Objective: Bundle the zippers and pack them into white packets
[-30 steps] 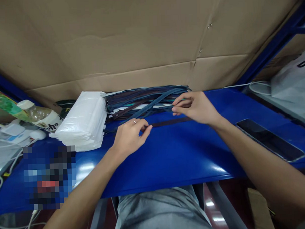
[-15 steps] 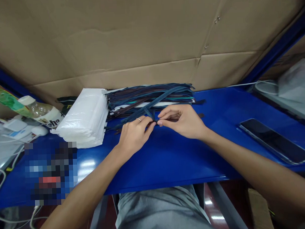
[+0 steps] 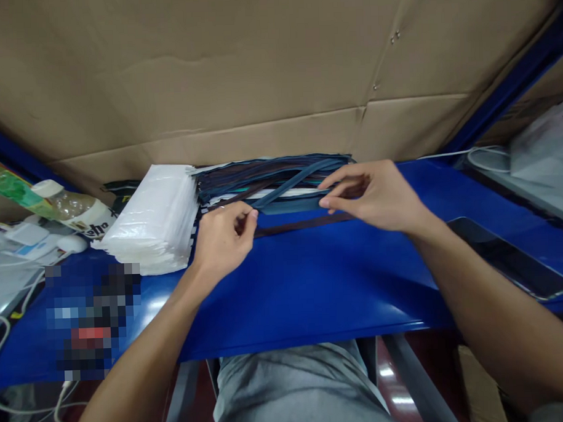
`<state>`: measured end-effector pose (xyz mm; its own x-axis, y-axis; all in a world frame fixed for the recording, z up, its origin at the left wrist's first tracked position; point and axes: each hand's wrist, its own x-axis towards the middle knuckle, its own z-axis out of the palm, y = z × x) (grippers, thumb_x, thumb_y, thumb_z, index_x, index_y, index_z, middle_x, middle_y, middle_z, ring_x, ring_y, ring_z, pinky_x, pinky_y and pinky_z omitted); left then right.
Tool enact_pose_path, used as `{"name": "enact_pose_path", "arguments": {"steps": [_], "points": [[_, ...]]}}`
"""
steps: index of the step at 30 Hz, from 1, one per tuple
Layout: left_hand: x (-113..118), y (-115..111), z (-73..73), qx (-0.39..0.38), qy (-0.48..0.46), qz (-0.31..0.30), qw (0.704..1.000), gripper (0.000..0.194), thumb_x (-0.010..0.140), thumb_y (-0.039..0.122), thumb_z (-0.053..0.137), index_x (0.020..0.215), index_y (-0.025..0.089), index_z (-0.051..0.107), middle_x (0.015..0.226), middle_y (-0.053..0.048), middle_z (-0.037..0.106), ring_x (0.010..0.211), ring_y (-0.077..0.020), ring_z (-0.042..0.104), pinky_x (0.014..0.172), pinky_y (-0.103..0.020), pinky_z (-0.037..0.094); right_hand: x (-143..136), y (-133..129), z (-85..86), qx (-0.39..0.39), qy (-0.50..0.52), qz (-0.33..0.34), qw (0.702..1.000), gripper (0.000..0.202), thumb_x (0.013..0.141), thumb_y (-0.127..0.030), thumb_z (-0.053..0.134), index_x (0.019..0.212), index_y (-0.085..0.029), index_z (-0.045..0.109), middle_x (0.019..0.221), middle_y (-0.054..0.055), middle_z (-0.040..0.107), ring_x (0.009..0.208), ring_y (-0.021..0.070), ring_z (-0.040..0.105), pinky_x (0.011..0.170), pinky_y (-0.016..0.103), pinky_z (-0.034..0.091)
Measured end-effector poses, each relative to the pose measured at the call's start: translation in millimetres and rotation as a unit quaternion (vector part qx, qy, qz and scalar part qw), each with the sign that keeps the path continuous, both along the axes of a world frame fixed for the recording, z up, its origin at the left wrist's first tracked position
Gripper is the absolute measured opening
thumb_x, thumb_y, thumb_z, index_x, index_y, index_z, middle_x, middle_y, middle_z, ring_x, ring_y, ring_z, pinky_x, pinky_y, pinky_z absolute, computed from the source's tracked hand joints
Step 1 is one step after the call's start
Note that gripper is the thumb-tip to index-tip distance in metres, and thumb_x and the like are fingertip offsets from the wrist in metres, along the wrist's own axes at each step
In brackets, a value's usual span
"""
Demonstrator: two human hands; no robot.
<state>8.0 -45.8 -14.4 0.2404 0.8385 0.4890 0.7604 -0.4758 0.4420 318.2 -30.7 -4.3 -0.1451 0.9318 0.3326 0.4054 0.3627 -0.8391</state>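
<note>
A flat blue fabric strip (image 3: 290, 204), zipper-like, stretches between my two hands just above the table. My left hand (image 3: 224, 234), with a ring on one finger, is closed at its left end, where the fingers partly hide it. My right hand (image 3: 371, 192) pinches the right end between thumb and fingertips. Behind them lies a pile of dark blue and brown strips (image 3: 243, 178), with another blue strip slanting across its front. Below the held strip, a brown strip (image 3: 305, 224) rests on the blue table (image 3: 302, 284).
Left of the pile stands a stack of white plastic sleeves (image 3: 150, 209). Farther left are a bottle (image 3: 73, 206), white cables (image 3: 4, 344) and a blurred-out item (image 3: 94, 322). A phone (image 3: 509, 258) lies at the right. Cardboard (image 3: 239, 71) walls off the back.
My hands were together at the middle, pinching a small spot. They have since moved apart, left hand leftward and right hand right and up, with the blue strip spread between them.
</note>
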Motion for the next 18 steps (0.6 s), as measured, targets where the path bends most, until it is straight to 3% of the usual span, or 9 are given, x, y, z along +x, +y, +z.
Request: {"name": "enact_pose_path", "arguments": {"steps": [2,6,9,13,18], "points": [[-14.5,4.9,7.6,0.000,-0.010,0.054,0.999,0.025,0.101,0.037,0.062,0.086,0.022,0.075,0.071,-0.002,0.074,0.061,-0.0186,0.066,0.061,-0.032,0.046,27.4,6.2,6.5,0.001,-0.052,-0.055,0.997,0.027,0.083,-0.034,0.092,0.107,-0.024,0.085,0.086,0.007,0.083,0.073,0.0269,0.079,0.061,0.037,0.061],[-47.6,8.0,23.0,-0.005,0.010,0.137,0.990,0.020,0.092,0.035,0.067,0.078,0.023,0.074,0.063,0.000,0.071,0.055,-0.0189,0.064,0.062,-0.034,0.047,88.5,13.9,15.7,-0.036,-0.165,-0.157,0.973,0.025,0.084,-0.018,0.086,0.109,-0.018,0.086,0.086,0.010,0.084,0.077,0.0241,0.080,0.070,0.036,0.060],[-65.6,-0.2,39.0,-0.066,0.057,0.163,0.983,0.022,0.090,0.038,0.067,0.075,0.024,0.073,0.058,0.001,0.071,0.056,-0.0213,0.069,0.067,-0.035,0.050,125.9,15.7,17.6,-0.074,-0.196,-0.223,0.952,0.023,0.085,-0.016,0.083,0.108,-0.019,0.085,0.090,0.011,0.084,0.084,0.0238,0.081,0.075,0.036,0.060],[-71.2,-11.7,53.8,-0.217,0.153,0.153,0.952,0.025,0.093,0.044,0.066,0.082,0.025,0.078,0.064,0.000,0.076,0.067,-0.0254,0.076,0.073,-0.035,0.052,148.7,24.4,9.8,-0.137,-0.183,-0.192,0.954,0.033,0.078,-0.028,0.092,0.110,-0.021,0.084,0.092,0.009,0.085,0.087,0.0267,0.082,0.074,0.035,0.063],[-70.1,-5.2,36.6,-0.277,0.213,0.136,0.927,0.022,0.094,0.040,0.067,0.082,0.024,0.078,0.063,-0.003,0.076,0.078,-0.0288,0.078,0.076,-0.037,0.051,148.6,42.2,-8.1,-0.207,-0.214,-0.114,0.948,0.048,0.073,-0.040,0.097,0.113,-0.018,0.081,0.092,0.010,0.084,0.084,0.0278,0.080,0.072,0.036,0.062]]}}
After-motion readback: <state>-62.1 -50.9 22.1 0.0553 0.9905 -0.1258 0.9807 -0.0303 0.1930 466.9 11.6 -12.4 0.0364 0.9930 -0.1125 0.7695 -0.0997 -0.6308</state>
